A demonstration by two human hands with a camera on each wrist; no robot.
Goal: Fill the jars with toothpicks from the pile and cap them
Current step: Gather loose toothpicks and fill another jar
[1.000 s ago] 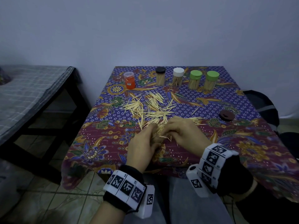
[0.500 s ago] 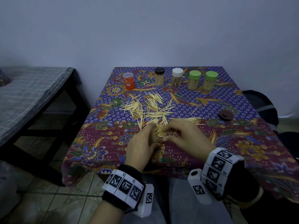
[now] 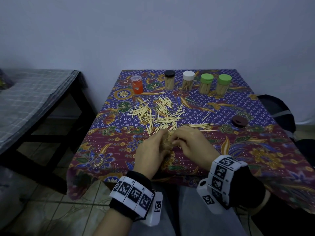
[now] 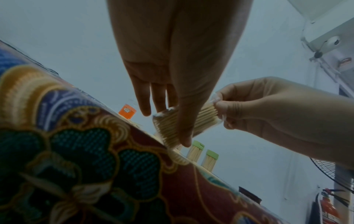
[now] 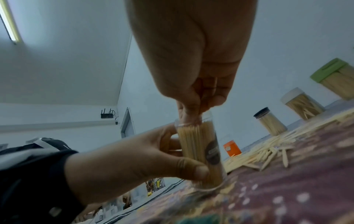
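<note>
Right hand (image 5: 191, 60) now lower, fingertips (image 5: 188, 112) inside left-held jar (image 5: 201, 151) mouth

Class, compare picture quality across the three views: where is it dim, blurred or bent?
Head view: dim, bluish light; the tablecloth edges splay outward. Left wrist view: near cloth blurred, the clear jar sharper. Right wrist view: a ceiling light glares top left; the left hand and cloth foreground are soft, walls bowed.
</note>
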